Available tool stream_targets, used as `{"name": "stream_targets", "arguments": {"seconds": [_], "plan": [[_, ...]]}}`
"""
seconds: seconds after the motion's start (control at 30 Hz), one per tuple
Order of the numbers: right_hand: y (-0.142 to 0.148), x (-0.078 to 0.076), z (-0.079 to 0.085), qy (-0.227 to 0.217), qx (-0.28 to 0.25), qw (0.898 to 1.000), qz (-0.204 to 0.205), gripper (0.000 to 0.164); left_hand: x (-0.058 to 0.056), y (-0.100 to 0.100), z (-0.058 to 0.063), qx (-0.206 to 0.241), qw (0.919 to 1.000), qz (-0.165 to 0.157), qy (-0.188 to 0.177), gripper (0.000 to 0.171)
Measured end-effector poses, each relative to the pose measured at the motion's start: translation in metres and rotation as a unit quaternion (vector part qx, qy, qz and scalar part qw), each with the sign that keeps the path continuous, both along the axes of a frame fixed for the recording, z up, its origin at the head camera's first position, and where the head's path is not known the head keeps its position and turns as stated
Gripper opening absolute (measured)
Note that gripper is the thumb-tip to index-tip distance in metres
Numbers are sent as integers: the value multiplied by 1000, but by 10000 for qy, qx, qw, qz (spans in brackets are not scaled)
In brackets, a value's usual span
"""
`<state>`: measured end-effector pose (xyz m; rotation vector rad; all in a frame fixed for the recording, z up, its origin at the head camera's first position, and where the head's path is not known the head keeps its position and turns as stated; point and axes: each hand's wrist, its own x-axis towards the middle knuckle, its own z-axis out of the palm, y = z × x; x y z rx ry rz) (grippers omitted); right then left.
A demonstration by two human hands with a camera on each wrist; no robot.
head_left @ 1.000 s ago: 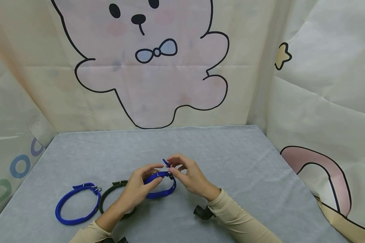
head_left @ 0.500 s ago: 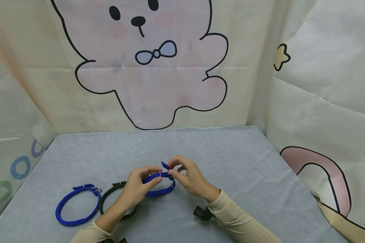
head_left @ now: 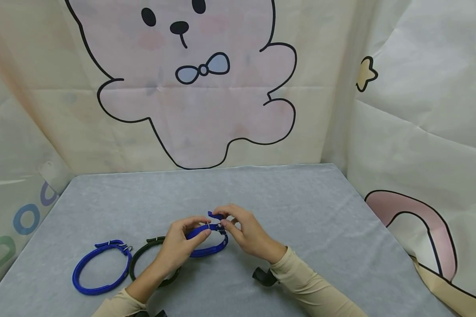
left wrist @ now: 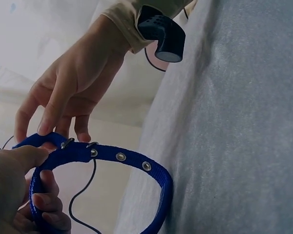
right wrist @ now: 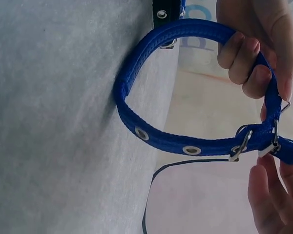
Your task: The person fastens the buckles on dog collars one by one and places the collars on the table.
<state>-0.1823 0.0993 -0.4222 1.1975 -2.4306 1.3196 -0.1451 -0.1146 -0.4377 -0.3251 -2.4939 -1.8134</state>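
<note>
A blue buckled collar (head_left: 209, 252) with metal eyelets is held as a loop between both hands. My left hand (head_left: 178, 240) grips its band near the buckle, thumb on one face and fingers curled round the other, as the right wrist view shows. At the buckle, my right hand (head_left: 247, 229) pinches the free strap end, whose tip sticks out leftward past the fingertips. In the left wrist view, the collar (left wrist: 119, 156) has its strap passing through the metal hardware. Partly behind my left forearm lies a dark green collar (head_left: 136, 257).
Left of the green collar, a second blue collar (head_left: 97, 290) with a metal ring lies buckled on the grey cloth-covered table (head_left: 325, 211). A black wrist camera (head_left: 264, 277) sits at the right cuff. Printed curtains (head_left: 313, 123) stand around the table's back and sides.
The free strap end has swung down and left, now lying flatter, and my right fingers have shifted slightly left with it. My left hand and the collar loop moved only a little.
</note>
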Motion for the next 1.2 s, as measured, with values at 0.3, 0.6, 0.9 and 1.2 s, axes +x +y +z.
{"name": "stream_targets", "arguments": {"seconds": [0.3, 0.6, 0.9, 1.2], "plan": [[0, 0, 0, -58, 83, 9999, 58, 24, -1, 0, -1, 101, 9999, 66, -64, 25], [2, 0, 1, -156, 151, 9998, -13, 22, -2, 0, -3, 34, 10000, 62, -15, 21], [3, -2, 4, 26, 245, 9994, 241, 25, -1, -2, -3, 42, 9999, -122, 50, 28], [3, -6, 1, -366, 233, 9988, 220, 21, -1, -3, -1, 104, 9999, -126, 15, 29]]}}
